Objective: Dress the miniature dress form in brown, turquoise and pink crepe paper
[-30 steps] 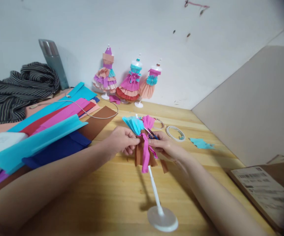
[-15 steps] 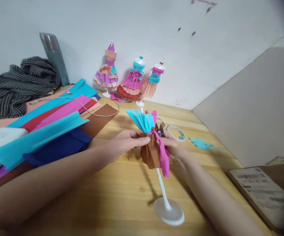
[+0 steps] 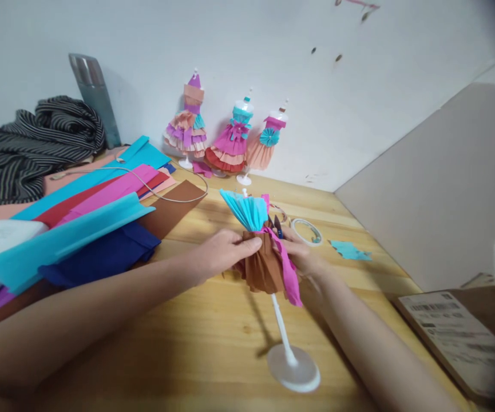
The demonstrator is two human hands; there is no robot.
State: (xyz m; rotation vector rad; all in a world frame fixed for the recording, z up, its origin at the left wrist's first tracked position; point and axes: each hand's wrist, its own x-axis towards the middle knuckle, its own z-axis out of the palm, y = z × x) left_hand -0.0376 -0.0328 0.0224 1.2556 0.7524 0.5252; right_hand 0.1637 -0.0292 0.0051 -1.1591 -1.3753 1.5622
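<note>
A miniature dress stand with a round white base [image 3: 293,369] wears a pleated light-blue paper top [image 3: 249,210] and a gathered brown paper skirt [image 3: 264,269]. A magenta paper strip [image 3: 289,277] crosses the waist and hangs down the skirt's right side. My left hand [image 3: 228,250] is closed on the skirt's left side, thumb in front just below the waist. On the right, behind the strip, my right hand [image 3: 299,252] is closed round small dark-bladed scissors [image 3: 277,225], tips pointing up. Its lower fingers are partly hidden by the dress.
Three paper-dressed stands [image 3: 230,143] line the wall. Coloured paper sheets [image 3: 88,229], a white box-like object [image 3: 13,243], a striped cloth [image 3: 45,143] and a bottle [image 3: 96,97] are on the left. Rightward lie a tape roll [image 3: 307,232], light-blue scraps [image 3: 350,250] and a cardboard box [image 3: 457,332].
The scissor blades look closer together and lower behind the dress. The magenta strip's lower end has swung right, and the brown skirt has spread slightly. Both hands keep their hold.
</note>
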